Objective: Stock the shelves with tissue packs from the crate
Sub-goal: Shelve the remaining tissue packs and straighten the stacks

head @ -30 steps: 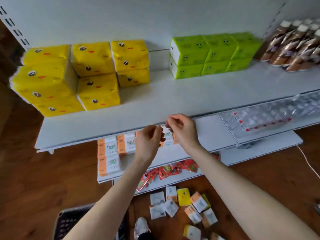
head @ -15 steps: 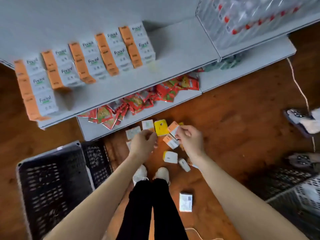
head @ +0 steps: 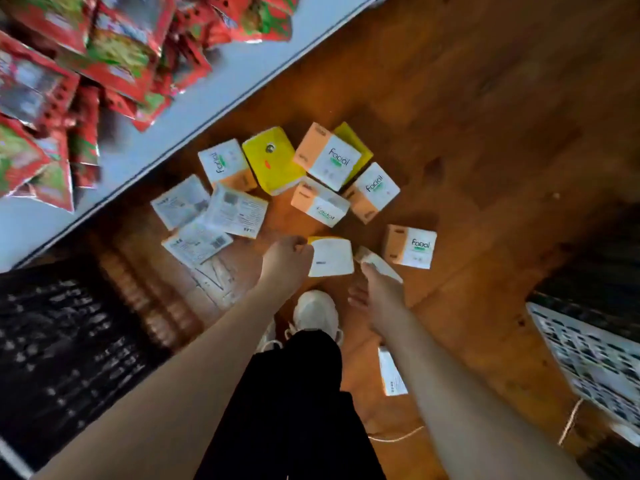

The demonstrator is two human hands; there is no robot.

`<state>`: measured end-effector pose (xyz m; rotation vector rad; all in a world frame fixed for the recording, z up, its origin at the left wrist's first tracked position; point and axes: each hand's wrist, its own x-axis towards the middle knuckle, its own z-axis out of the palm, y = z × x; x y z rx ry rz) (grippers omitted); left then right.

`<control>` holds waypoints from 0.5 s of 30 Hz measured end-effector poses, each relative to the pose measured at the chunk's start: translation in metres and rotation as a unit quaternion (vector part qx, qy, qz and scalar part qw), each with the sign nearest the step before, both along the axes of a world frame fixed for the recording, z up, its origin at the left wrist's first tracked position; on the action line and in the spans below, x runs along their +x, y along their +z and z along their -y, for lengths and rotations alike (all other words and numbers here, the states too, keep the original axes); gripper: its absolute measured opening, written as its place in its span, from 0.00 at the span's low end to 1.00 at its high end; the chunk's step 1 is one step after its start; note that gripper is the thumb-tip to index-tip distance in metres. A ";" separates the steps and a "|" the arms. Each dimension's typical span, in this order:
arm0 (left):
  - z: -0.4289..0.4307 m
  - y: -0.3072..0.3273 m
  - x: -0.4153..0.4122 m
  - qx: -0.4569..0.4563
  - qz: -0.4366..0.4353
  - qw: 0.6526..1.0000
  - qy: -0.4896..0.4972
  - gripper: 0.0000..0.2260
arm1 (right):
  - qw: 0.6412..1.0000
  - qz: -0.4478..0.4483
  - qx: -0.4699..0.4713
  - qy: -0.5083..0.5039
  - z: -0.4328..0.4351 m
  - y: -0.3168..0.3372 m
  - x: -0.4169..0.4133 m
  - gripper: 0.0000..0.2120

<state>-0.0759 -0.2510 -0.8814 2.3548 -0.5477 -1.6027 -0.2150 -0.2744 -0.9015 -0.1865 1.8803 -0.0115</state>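
Observation:
Several small tissue packs lie scattered on the wooden floor: orange-and-white "Facial" packs (head: 328, 160), a yellow pack (head: 272, 161) and face-down white ones (head: 237, 210). My left hand (head: 288, 259) has its fingers curled onto the left edge of a white tissue pack (head: 331, 258) lying in front of my shoes. My right hand (head: 379, 295) reaches down with thumb spread, its fingertips at a narrow pack (head: 379, 264) seen edge-on. Another Facial pack (head: 410, 247) lies just right of it. The black crate (head: 65, 344) stands at the left.
A white bottom shelf (head: 194, 109) with red snack packets (head: 86, 57) runs diagonally across the top left. My white shoe (head: 317, 313) and black trousers stand between my arms. One more pack (head: 391, 372) lies under my right forearm. A second basket (head: 588, 362) sits at the right.
My view has dropped from the shelves to the floor. Both hands came down from the shelf edge to the scattered packs and now touch two of them.

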 end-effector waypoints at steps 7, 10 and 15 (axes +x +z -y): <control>0.013 -0.117 -0.011 0.057 -0.073 0.995 0.024 0.21 | 0.994 0.073 0.057 -0.058 0.001 -0.113 -0.004 0.33; 0.011 -0.130 -0.014 0.088 -0.112 0.987 0.073 0.20 | 0.991 0.084 0.055 -0.090 0.002 -0.129 0.005 0.44; -0.004 -0.092 -0.005 0.044 -0.094 0.989 0.103 0.07 | 0.993 0.083 0.052 -0.066 -0.004 -0.086 0.016 0.47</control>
